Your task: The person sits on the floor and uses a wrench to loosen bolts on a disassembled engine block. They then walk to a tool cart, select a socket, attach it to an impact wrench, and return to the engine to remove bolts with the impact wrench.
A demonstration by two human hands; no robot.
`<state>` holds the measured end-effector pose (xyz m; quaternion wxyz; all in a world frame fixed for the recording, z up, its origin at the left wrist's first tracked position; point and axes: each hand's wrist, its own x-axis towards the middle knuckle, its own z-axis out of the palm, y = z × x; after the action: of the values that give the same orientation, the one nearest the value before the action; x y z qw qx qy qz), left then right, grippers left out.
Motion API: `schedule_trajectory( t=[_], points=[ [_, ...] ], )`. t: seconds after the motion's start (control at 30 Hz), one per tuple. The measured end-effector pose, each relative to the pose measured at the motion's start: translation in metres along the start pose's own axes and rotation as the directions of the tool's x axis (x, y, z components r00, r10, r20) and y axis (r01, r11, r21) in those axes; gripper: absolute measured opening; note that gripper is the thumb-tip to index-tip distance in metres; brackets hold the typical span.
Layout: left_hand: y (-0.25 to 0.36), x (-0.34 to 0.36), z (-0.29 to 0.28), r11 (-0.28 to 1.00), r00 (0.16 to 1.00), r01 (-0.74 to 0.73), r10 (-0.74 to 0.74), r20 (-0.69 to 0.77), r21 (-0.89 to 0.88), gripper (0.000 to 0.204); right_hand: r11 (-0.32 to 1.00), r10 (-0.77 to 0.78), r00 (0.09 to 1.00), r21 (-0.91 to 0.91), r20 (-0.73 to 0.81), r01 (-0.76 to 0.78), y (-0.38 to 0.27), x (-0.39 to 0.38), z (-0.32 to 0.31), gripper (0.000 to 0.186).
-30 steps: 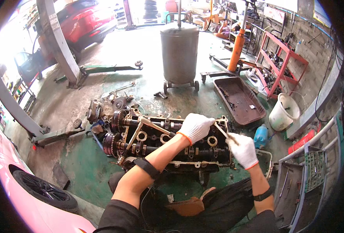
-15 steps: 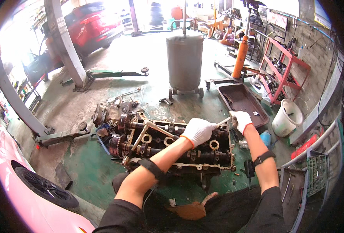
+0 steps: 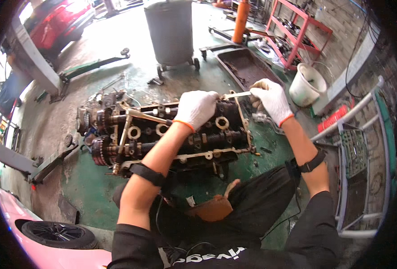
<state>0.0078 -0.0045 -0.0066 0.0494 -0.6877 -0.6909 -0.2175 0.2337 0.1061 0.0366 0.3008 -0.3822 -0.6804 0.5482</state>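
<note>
A cylinder head [image 3: 198, 157] with dark camshafts lies on the floor in front of me. My right hand [image 3: 272, 99], in a white knit glove, is closed on one end of a slim silver wrench [image 3: 238, 94] at the head's far right corner. My left hand [image 3: 196, 109], also gloved, is curled over the head at the wrench's other end. Its fingertips are turned away, so what they grip is hidden. Left of that hand, a long-handled socket wrench [image 3: 147, 116] rests across the camshafts, its extension [image 3: 124, 134] running down toward the toothed cam sprockets [image 3: 100, 151].
Beyond the head stand a grey wheeled drum [image 3: 169, 36] and a shallow brown tray [image 3: 227, 67]. To the right are a white bucket [image 3: 299, 92], a red rack [image 3: 270, 27] and a metal frame cart [image 3: 342, 123]. A pink car [image 3: 50, 255] is at lower left.
The whole view has shifted, so the engine part sits further left and higher. My right hand has swung outward from the left hand, and more of the silver wrench shows between them.
</note>
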Motion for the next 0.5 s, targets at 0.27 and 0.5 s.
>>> schedule_trajectory(
  t=[0.27,0.5],
  points=[
    [0.004,0.003,-0.004,0.992,0.996,-0.031,0.020,0.093,0.126,0.032,0.836,0.173,0.958,0.549,-0.229,-0.019,0.042,-0.076,0.019,0.016],
    [0.008,0.005,-0.011,0.996,0.992,0.007,-0.018,0.126,0.085,0.031,0.783,0.188,0.982,0.608,-0.033,-0.129,0.049,-0.082,0.044,0.023]
  ],
)
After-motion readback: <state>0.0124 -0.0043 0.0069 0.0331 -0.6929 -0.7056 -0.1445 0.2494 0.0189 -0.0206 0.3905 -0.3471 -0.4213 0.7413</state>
